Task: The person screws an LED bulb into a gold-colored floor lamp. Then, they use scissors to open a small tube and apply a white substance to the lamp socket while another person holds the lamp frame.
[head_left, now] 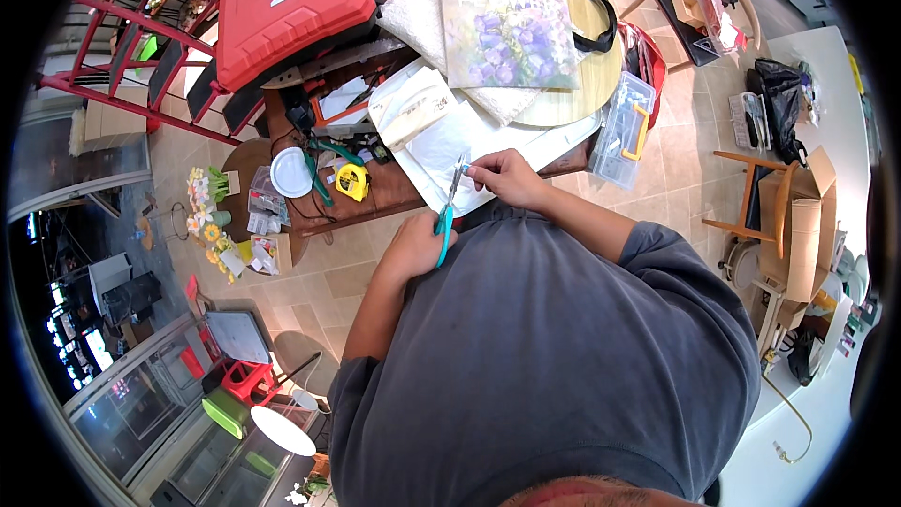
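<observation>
My left hand is closed round the teal handles of a pair of scissors, whose metal blades point up and away from me. At the blade tips, my right hand pinches a small piece, partly bluish, too small to name. Both hands are at the table's near edge, just in front of my body. Under the blades lie white sheets, and a printed paper or packet rests on them a little farther off.
A yellow tape measure, green-handled pliers and a white lid lie left of the papers. Beyond are a red tool case and a flowered tote bag. A clear organizer box sits at the right edge.
</observation>
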`<state>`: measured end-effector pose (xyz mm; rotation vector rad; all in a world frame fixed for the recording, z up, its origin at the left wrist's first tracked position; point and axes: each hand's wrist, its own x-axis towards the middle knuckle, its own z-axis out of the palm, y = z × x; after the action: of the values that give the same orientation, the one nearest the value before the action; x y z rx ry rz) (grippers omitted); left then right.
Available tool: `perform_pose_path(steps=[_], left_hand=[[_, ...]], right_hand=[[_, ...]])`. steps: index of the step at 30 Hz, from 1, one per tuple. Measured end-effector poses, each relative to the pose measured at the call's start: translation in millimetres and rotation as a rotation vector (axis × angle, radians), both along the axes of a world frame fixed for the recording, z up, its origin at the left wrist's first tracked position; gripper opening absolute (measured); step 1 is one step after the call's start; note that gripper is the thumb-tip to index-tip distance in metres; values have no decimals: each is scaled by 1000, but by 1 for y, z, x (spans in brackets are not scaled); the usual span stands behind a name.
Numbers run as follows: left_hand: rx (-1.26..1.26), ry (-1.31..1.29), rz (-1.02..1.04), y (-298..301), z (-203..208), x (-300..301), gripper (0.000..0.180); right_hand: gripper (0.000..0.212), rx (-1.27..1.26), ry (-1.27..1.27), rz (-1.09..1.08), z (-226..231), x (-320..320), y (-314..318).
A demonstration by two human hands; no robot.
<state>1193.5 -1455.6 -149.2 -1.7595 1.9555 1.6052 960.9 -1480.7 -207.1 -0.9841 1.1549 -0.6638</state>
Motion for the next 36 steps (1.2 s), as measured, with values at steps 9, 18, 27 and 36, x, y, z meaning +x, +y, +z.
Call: perform_pose_path(steps=[9,18,27,36], left_hand=[[75,38,27,-3,-11,4,39],[75,-64,-16,-10,10,-7,38],[50,-32,-33,-14,17,-9,35],[61,-7,27,-13,35,-5,33]], right_hand=[[27,-58,114,-24,-3,6,-2],[24,-184,233,45,11,7,1],[22,-308,308,-14,8,9,0],[23,-235,309,-56,0,-2,-3]])
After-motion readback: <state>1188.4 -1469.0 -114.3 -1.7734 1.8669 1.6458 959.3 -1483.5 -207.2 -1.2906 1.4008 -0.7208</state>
